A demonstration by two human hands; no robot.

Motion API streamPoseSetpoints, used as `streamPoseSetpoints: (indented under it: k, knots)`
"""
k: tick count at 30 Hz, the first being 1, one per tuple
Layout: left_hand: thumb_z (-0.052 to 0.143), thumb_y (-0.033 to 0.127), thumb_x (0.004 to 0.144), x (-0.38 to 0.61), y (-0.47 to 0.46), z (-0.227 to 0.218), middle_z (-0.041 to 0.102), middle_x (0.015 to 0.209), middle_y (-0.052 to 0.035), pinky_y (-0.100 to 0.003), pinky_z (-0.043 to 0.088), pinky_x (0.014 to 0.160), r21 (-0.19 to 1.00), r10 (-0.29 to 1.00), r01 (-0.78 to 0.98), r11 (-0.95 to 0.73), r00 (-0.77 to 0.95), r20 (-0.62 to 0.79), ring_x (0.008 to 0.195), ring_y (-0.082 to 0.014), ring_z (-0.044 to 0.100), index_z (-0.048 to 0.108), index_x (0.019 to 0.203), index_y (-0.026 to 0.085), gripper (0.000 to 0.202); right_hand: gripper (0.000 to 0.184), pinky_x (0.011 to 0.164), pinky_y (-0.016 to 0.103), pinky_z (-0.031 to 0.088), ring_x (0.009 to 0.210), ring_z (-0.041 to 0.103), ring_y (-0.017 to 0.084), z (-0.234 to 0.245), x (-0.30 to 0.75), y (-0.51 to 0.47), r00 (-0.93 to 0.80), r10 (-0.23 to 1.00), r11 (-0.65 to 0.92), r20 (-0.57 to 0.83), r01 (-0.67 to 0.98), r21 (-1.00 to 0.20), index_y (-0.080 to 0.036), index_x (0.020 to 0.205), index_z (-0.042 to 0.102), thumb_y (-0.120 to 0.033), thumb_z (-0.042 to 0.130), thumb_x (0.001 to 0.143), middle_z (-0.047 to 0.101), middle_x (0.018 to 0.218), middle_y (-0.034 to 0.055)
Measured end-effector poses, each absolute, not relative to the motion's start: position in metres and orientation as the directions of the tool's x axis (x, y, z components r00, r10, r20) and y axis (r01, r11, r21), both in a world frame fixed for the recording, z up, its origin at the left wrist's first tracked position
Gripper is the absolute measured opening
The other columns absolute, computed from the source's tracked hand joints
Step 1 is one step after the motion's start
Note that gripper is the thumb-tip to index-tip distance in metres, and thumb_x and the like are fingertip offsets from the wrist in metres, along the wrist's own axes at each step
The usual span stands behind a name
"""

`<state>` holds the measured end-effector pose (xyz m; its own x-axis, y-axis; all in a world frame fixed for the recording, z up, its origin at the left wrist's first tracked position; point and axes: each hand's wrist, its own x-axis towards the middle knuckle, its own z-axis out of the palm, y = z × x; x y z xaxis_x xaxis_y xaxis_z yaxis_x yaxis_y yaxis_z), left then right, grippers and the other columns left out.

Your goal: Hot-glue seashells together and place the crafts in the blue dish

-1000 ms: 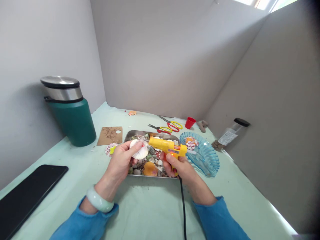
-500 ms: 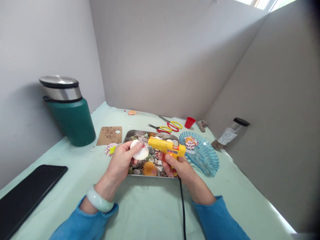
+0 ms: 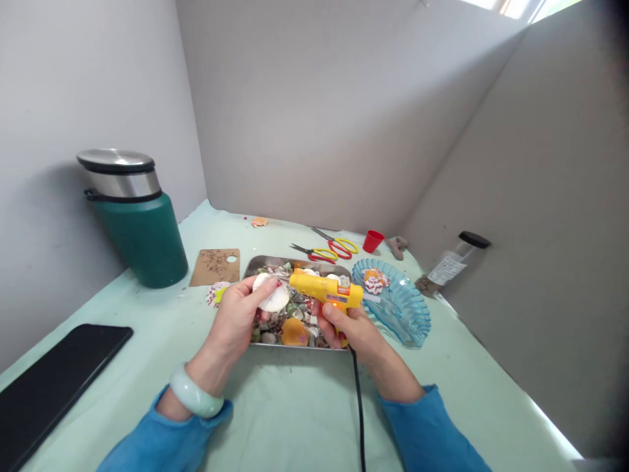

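Note:
A white scallop shell (image 3: 276,299) is pinched between the thumb and fingers of my left hand (image 3: 236,313). My right hand (image 3: 350,328) grips a yellow hot glue gun (image 3: 317,286) by its handle, and a small red light glows on its side. The gun's nozzle points left at the shell's upper edge; I cannot tell whether it touches. Both are held above a metal tray (image 3: 295,347) full of mixed shells and pebbles. An orange shell (image 3: 295,332) lies near the tray's front edge. From the gun a black cord (image 3: 359,400) runs down toward me.
On the right stands a blue scalloped dish (image 3: 405,311) holding decorated shells. Two pairs of scissors (image 3: 319,254) and a red cup (image 3: 373,241) are behind the tray. To the left are a brown board (image 3: 215,267), a green bottle (image 3: 140,236) and a black phone (image 3: 59,387).
The shell and the glue gun have shifted very slightly left together. Both hands keep the same grips, and the things on the table have not moved.

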<state>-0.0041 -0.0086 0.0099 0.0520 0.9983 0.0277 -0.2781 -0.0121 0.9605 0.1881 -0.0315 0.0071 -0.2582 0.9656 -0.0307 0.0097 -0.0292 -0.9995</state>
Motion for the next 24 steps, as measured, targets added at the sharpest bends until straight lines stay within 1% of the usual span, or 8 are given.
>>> streamPoseSetpoints:
  k: [5,12,19,24]
  knots:
    - [0.075,0.038,0.068,-0.0046,-0.0086,0.0114,0.049,0.049,0.0046,-0.018,0.025,0.039,0.935,1.0,-0.356,-0.004,-0.003,0.003,0.04,-0.0039,0.034,0.062,0.067,0.013,0.029,0.046,0.04,0.022,0.026,0.037,0.034,0.007,0.0056,0.191,-0.0313,-0.295,0.955,-0.007,-0.017,0.034,-0.999,-0.017,0.076,0.056,-0.063,0.059,0.074,0.044,0.041,-0.0072]
    - [0.075,0.037,0.068,-0.006,-0.0076,0.0113,0.052,0.056,0.0038,-0.017,0.025,0.038,0.92,1.0,-0.393,-0.003,-0.022,-0.006,0.041,-0.0028,0.034,0.065,0.076,0.011,0.028,0.045,0.041,0.022,0.025,0.036,0.033,0.007,0.0025,0.1947,-0.0297,-0.352,0.936,-0.009,-0.011,0.01,-1.0,-0.017,0.081,0.056,-0.062,0.056,0.077,0.043,0.042,-0.0078]
    - [0.078,0.037,0.062,-0.0061,-0.0081,0.0133,0.053,0.056,0.0043,-0.017,0.025,0.037,0.906,0.998,-0.423,0.019,-0.05,-0.044,0.04,-0.0029,0.035,0.066,0.075,0.011,0.031,0.045,0.041,0.023,0.025,0.036,0.033,0.007,0.0074,0.1952,-0.0306,-0.369,0.929,-0.015,-0.025,0.029,-0.999,-0.017,0.08,0.056,-0.062,0.055,0.076,0.043,0.041,-0.0076]
    - [0.077,0.037,0.065,-0.0056,-0.0078,0.0131,0.052,0.051,0.0045,-0.018,0.025,0.037,0.915,1.0,-0.402,0.02,-0.004,-0.023,0.038,-0.0029,0.034,0.065,0.071,0.012,0.029,0.044,0.04,0.022,0.024,0.035,0.032,0.007,0.0047,0.1955,-0.0296,-0.361,0.932,-0.024,-0.018,-0.012,-1.0,-0.016,0.082,0.056,-0.06,0.056,0.078,0.044,0.042,-0.0078]
